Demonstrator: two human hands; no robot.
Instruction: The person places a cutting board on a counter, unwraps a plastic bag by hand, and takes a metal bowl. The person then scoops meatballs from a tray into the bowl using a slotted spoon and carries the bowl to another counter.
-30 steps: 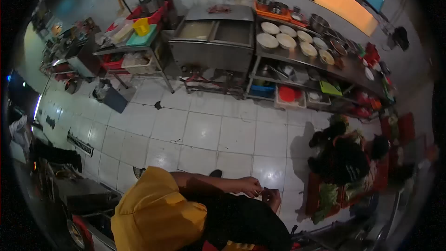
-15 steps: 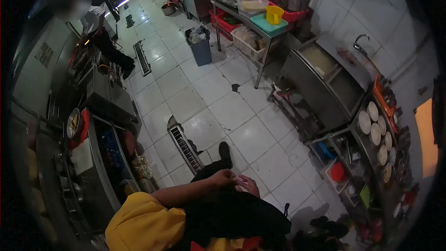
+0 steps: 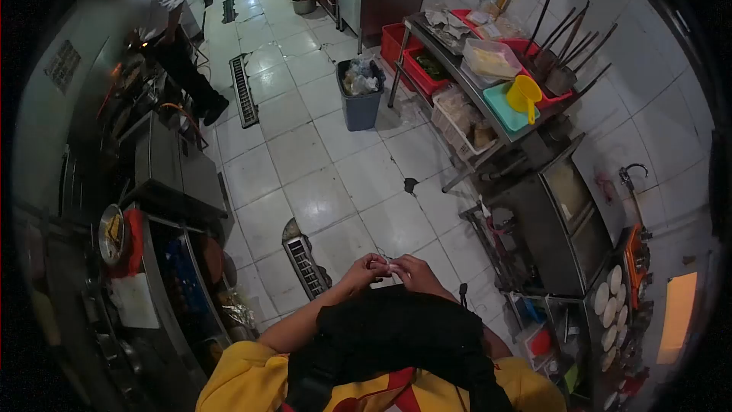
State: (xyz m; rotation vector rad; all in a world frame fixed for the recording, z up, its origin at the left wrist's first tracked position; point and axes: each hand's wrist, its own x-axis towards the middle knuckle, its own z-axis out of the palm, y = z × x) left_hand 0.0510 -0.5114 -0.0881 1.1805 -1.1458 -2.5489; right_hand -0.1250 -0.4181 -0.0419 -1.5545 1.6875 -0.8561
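Tiled floor (image 3: 335,183) holds a grey bin (image 3: 361,114) of plastic bags (image 3: 361,76); hands (image 3: 364,271) (image 3: 420,271) pinch a pale item (image 3: 390,267).

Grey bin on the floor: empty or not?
Not empty: crumpled plastic shows inside the grey bin, up near its rim. Fill beneath: cannot tell.

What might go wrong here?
The small pale thing between the left hand and right hand might slip and drop to the floor. A foot could catch on the drain, where the edges look broken. Someone walking past might bump the bin.
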